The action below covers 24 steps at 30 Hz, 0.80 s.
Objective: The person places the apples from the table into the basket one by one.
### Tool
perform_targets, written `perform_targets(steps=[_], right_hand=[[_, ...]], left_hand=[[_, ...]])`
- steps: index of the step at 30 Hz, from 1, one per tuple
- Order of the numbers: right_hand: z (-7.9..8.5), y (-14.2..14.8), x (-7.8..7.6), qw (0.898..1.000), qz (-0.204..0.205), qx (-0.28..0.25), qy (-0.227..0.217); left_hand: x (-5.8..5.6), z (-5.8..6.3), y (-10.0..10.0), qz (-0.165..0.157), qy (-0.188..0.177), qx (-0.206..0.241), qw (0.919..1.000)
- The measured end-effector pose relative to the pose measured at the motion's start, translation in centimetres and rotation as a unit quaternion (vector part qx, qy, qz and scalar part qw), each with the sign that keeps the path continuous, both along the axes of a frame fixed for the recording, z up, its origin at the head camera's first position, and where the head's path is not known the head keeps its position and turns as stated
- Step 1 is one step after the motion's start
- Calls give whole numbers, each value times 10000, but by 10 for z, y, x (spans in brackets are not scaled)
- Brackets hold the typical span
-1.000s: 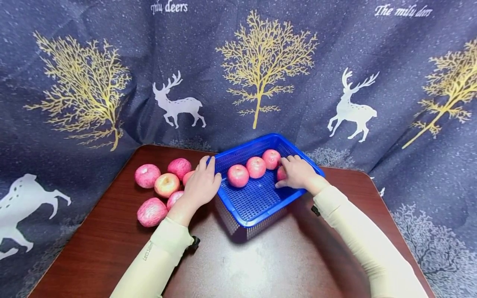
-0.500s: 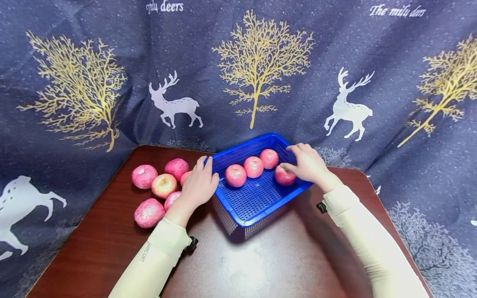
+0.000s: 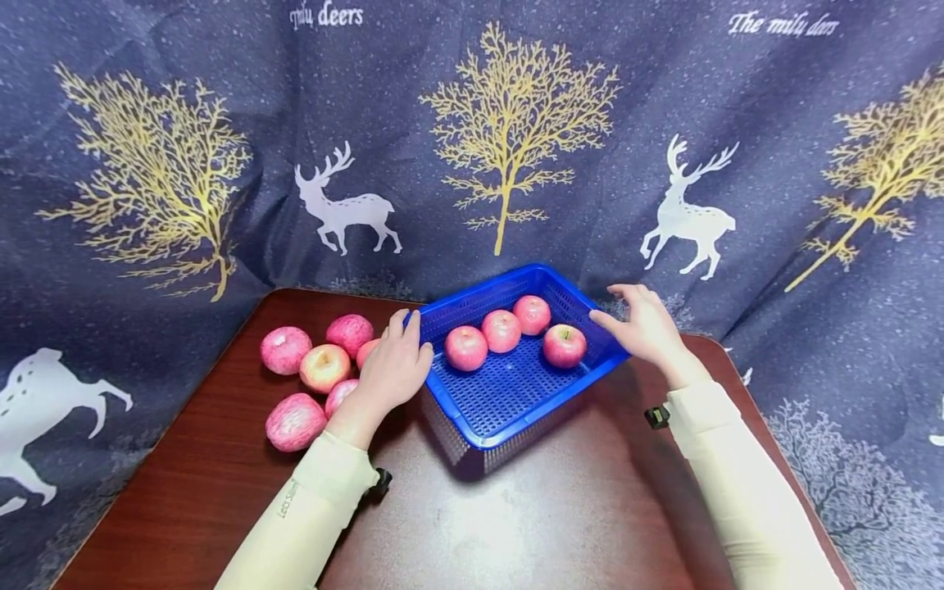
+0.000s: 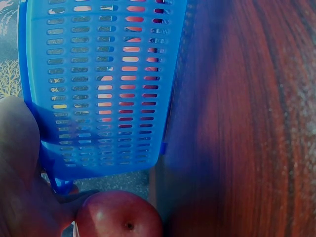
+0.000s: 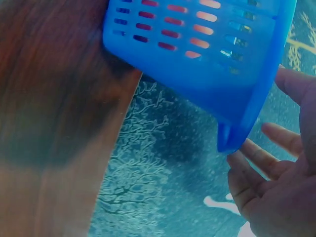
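The left hand (image 3: 394, 367) grips the blue basket (image 3: 497, 400); the right hand (image 3: 651, 329), spread wide, is beside it.

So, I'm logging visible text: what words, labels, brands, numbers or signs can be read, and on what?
"The milu deers": backdrop cloth, upper right.
"…ilu deers": same cloth, upper left; start unclear.
"Lets…": left sleeve; rest too blurred.
Left wrist view, top-left corner: possible lettering, too small to read.

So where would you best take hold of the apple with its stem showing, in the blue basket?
I'd grip the apple round its curved sides, below the stem, coming down from above: it sits stem-up in the basket, whose top is open, while the walls would probably hinder a reach from the side.
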State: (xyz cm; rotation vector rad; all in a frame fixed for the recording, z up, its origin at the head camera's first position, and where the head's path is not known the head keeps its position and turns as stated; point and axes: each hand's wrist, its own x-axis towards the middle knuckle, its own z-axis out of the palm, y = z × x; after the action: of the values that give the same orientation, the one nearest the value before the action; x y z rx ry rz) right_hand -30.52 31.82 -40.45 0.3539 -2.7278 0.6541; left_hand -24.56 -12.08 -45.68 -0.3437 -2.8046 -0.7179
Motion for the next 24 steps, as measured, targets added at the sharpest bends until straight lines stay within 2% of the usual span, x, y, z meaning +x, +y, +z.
perform_targets(steps=[9, 24], right_hand=[[-17, 12, 14, 9938, -258, -1030, -325], [-53, 9, 24, 9659, -801, -2297, -892]], left_hand=[[0, 0, 0, -15, -59, -47, 10000], [0, 0, 0, -15, 0, -35, 10000]])
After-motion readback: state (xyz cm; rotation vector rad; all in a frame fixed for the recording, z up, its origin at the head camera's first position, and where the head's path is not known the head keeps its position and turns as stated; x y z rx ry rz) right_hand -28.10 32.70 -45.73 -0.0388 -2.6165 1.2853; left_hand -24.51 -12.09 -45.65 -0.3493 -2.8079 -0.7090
